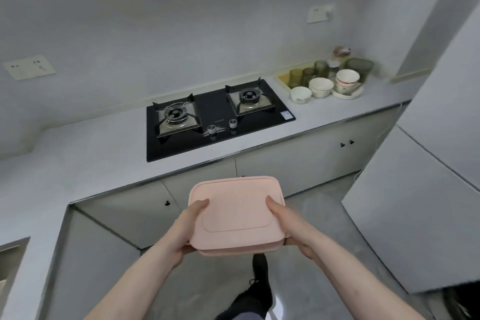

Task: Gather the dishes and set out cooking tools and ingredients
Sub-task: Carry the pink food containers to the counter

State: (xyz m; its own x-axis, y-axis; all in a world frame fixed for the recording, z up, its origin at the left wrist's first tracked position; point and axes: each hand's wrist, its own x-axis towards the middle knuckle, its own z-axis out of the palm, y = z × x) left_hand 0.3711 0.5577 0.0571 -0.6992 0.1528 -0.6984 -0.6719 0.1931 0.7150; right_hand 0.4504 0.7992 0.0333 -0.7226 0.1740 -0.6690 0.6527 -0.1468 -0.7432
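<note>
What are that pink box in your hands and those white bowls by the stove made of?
The pink box looks like matte plastic or silicone: soft dull surface, rounded moulded lid. The white bowls seem glazed ceramic, since they shine and one shows a thin rim line.

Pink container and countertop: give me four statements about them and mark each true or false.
1. Both hands hold the pink container, the left hand and right hand at opposite sides. True.
2. The pink container's lid is off. False: the lid is on.
3. White bowls sit on the counter right of the gas stove. True.
4. A pot stands on the left burner. False: both burners are bare.
</note>
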